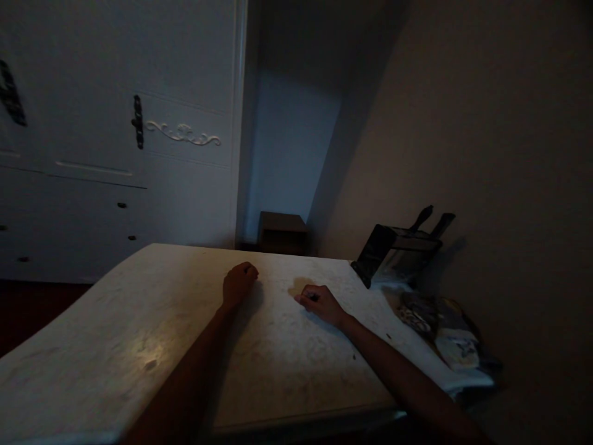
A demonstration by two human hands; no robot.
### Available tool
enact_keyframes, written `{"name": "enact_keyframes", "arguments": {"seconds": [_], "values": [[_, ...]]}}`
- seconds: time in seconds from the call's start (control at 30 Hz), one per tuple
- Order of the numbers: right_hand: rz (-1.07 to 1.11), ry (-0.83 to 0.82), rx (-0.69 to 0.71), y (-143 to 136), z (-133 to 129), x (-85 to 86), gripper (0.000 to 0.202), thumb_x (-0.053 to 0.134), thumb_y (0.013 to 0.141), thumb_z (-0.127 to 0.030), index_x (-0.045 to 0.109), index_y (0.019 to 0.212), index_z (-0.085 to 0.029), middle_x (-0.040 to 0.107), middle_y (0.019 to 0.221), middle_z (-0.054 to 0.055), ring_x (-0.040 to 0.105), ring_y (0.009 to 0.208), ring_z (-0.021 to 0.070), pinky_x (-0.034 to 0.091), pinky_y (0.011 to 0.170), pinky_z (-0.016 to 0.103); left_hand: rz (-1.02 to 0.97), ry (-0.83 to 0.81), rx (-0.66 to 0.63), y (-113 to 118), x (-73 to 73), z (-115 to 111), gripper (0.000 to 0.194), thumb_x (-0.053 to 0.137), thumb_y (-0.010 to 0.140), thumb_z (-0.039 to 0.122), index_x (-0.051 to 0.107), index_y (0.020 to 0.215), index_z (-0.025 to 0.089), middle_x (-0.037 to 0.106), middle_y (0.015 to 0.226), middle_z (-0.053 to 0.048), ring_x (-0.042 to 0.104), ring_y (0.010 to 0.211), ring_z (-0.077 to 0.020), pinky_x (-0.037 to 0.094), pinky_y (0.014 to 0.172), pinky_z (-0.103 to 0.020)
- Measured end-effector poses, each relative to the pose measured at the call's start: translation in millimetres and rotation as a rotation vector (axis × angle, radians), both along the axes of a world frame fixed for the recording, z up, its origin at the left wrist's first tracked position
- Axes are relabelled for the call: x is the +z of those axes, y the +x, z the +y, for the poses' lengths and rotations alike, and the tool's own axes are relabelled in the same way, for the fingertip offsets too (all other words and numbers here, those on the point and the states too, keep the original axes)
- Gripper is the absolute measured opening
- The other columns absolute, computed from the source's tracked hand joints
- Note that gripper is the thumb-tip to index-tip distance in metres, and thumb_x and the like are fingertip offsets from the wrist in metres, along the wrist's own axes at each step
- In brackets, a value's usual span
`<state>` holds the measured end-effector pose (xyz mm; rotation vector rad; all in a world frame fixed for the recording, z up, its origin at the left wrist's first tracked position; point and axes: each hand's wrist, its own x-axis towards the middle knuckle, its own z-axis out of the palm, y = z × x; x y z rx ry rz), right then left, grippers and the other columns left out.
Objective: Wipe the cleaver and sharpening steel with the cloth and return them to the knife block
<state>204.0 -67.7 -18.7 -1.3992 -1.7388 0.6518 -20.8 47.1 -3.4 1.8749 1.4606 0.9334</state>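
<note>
My left hand (239,283) is a loose fist low over the pale marbled tabletop (278,371), towards its far edge. Its fingers curl in, and no object sticks out of it. To the right and slightly nearer me, my right hand (320,303) is also closed, thumb side facing left. A dark hollow shows between its thumb and curled fingers, with nothing visible in it. The two hands are apart. Both forearms reach in from the near side, and shadows lie beside the hands.
A tilted dark rack with two black handles (398,250) stands at the table's right, by the wall. Nearer lies a heap of cloth or bags (445,330). Beyond the table are a white wardrobe (185,204) and a small brown box-like cabinet (283,232). The room is dim.
</note>
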Motion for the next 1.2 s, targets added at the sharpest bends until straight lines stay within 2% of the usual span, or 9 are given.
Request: {"name": "enact_keyframes", "arguments": {"seconds": [0.27,0.57,0.83,1.03,1.2], "values": [[-0.029,0.017,-0.028,6.0,-0.2,0.7,0.053,0.055,0.081,-0.068,0.051,0.061,-0.019,0.043,0.055,-0.004,0.038,0.053,0.0106,0.030,0.052,0.024,0.004,0.003,0.019,0.5,0.6,2.5,0.028,0.042,0.076,0.032,0.066,0.069,0.020,0.069,0.075,-0.005,0.061,0.073,-0.0203,0.035,0.061,-0.028],[-0.071,0.048,0.022,8.3,0.1,0.2,0.051,0.056,0.082,-0.065,0.052,0.063,-0.019,0.042,0.057,-0.005,0.039,0.055,0.0100,0.030,0.054,0.024,0.033,0.011,0.032,0.4,3.1,2.6,0.028,0.043,0.073,0.036,0.065,0.067,0.019,0.068,0.073,-0.005,0.062,0.071,-0.0215,0.037,0.060,-0.029],[-0.077,0.104,0.131,11.5,-2.8,3.5,0.043,0.058,0.086,-0.054,0.050,0.063,-0.019,0.042,0.057,-0.006,0.038,0.055,0.0094,0.030,0.054,0.024,0.004,-0.017,0.053,-0.2,2.1,4.0,0.029,0.044,0.069,0.038,0.066,0.070,0.019,0.067,0.070,-0.006,0.061,0.067,-0.0215,0.039,0.057,-0.029],[-0.164,0.105,0.160,12.8,-6.4,9.7,0.032,0.061,0.089,-0.043,0.057,0.070,-0.017,0.049,0.062,-0.005,0.045,0.058,0.0094,0.031,0.057,0.023,-0.022,0.003,0.037,-0.1,6.1,-3.0,0.028,0.045,0.069,0.038,0.065,0.070,0.018,0.063,0.064,-0.004,0.058,0.061,-0.0190,0.039,0.056,-0.027],[-0.182,0.082,0.171,14.1,-4.5,8.9,0.028,0.063,0.088,-0.038,0.057,0.070,-0.017,0.049,0.061,-0.006,0.045,0.057,0.0088,0.031,0.057,0.022,-0.047,0.004,0.055,-1.7,3.6,-1.5,0.028,0.046,0.067,0.040,0.064,0.067,0.018,0.060,0.058,-0.003,0.055,0.056,-0.0177,0.038,0.052,-0.026]]}}
